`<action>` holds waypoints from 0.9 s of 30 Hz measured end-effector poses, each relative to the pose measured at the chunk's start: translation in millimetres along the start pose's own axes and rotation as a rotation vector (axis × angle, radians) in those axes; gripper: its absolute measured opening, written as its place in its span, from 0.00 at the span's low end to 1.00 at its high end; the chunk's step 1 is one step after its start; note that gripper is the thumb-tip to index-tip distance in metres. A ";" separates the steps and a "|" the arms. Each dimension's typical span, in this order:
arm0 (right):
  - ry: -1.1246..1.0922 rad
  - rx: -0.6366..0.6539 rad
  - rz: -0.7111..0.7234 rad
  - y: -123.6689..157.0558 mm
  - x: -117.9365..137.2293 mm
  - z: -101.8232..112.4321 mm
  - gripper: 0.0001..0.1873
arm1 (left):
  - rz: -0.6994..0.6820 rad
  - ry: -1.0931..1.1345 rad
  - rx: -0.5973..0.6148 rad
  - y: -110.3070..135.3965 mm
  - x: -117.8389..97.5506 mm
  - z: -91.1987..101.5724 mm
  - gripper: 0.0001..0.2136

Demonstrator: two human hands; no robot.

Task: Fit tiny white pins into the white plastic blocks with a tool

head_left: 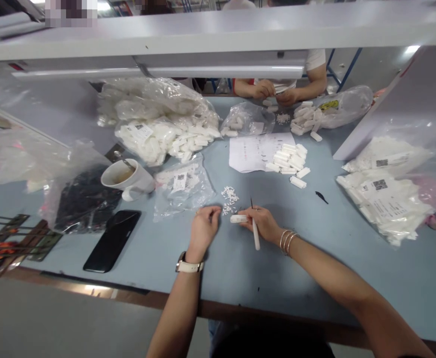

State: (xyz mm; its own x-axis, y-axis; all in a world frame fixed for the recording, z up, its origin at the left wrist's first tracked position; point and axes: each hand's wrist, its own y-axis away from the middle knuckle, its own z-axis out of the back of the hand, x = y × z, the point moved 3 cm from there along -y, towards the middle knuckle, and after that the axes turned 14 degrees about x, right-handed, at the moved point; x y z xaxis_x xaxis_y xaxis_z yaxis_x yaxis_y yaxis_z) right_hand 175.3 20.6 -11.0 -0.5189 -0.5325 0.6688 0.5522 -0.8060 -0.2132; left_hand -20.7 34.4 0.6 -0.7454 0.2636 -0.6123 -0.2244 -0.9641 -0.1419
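My left hand (204, 226), with a watch on its wrist, rests curled on the blue table (158, 258); its fingers are pinched near a scatter of tiny white pieces (230, 196). My right hand (263, 222), with bangles at the wrist, grips a white-handled pick tool (255, 233) whose dark tip points up. Its fingertips also hold a small white plastic part (239, 218) lying between the two hands.
A cup (126, 177) and a black phone (112, 239) lie to the left. Plastic bags of white parts (162, 122) fill the back. White parts (290, 161) rest on a paper sheet (248, 151). More bags (385, 199) sit right. Another person's hands (273, 92) work opposite.
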 end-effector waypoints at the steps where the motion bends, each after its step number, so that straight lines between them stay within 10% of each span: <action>1: 0.005 0.005 -0.004 -0.1 0.0 -0.1 0.10 | -0.011 -0.036 0.007 0.0 1.5 -0.2 0.09; 17: 0.020 0.015 -0.018 -0.6 -0.9 -0.1 0.10 | -0.003 -0.188 0.139 0.8 -11.1 -6.0 0.06; 27: -0.059 0.019 -0.001 -0.3 1.9 3.3 0.07 | -0.094 0.270 0.121 4.5 -30.0 2.6 0.06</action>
State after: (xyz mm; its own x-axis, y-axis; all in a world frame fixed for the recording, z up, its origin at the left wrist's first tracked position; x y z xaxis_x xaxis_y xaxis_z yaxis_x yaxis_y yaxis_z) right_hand 176.3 20.7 -7.4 -0.4803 -0.5147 0.7102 0.5641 -0.8013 -0.1992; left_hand -1.0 22.3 20.4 -0.5281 0.3179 -0.7875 -0.3697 -0.9209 -0.1238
